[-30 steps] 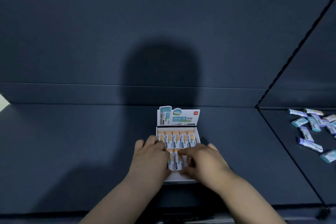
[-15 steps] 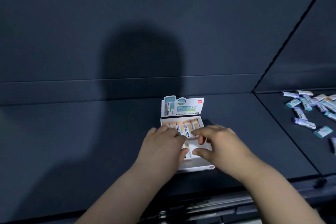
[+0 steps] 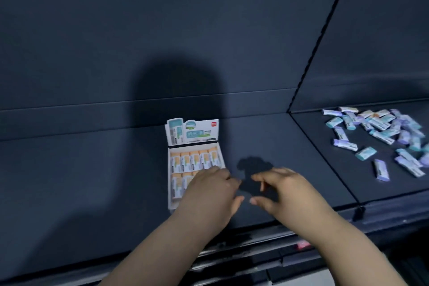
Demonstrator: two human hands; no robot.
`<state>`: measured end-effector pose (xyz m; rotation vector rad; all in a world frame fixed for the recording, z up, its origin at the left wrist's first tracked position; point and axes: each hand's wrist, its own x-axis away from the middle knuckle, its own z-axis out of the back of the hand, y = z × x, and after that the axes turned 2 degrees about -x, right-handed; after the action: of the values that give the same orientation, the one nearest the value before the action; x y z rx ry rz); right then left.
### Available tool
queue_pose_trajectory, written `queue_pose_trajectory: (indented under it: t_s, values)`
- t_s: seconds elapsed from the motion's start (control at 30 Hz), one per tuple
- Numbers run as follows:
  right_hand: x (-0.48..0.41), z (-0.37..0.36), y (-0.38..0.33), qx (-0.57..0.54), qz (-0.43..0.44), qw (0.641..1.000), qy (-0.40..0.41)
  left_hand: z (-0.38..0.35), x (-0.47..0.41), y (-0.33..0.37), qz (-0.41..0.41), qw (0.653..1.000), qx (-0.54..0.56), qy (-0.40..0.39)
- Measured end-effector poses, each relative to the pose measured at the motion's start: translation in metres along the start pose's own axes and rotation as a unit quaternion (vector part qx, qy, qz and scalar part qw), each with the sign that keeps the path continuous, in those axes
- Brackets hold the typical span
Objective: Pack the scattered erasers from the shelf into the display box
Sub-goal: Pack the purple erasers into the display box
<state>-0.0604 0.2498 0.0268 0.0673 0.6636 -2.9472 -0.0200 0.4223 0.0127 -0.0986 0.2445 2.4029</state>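
White cardboard display box (image 3: 170,183): stands on the dark flat shelf (image 3: 69,181), header flap upright at its rear. Inside it, orange-sleeved rectangular erasers (image 3: 195,159) side by side in two rows. Left hand (image 3: 209,195) over the box's near right corner; right hand (image 3: 285,193) just right of the box. Loose blue- and purple-wrapped erasers (image 3: 383,130) lie well to the box's right.

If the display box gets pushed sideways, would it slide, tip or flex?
Probably slides rather than tips: the display box sits low and flat on the shelf. Its thin card walls likely flex slightly. The upright header flap may wobble.
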Motion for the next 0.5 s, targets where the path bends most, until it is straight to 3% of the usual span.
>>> queue_pose_trajectory:
  t_s: [0.27, 0.33, 0.4, 0.5]
  values:
    - [0.063, 0.06, 0.108, 0.021, 0.004, 1.0, 0.013, -0.02, -0.037, 0.119, 0.049, 0.998, -0.032, 0.03]
    - [0.08, 0.072, 0.137, 0.03, 0.002, 1.0, 0.003, -0.021, -0.047, 0.154, 0.067, 0.997, -0.031, -0.004]
    - [0.092, 0.08, 0.161, 0.031, -0.006, 0.999, -0.008, -0.035, -0.056, 0.177, 0.071, 0.996, -0.039, 0.031]
    - [0.105, 0.089, 0.187, 0.001, -0.012, 1.0, -0.012, -0.044, -0.07, 0.208, 0.054, 0.998, -0.021, 0.02]
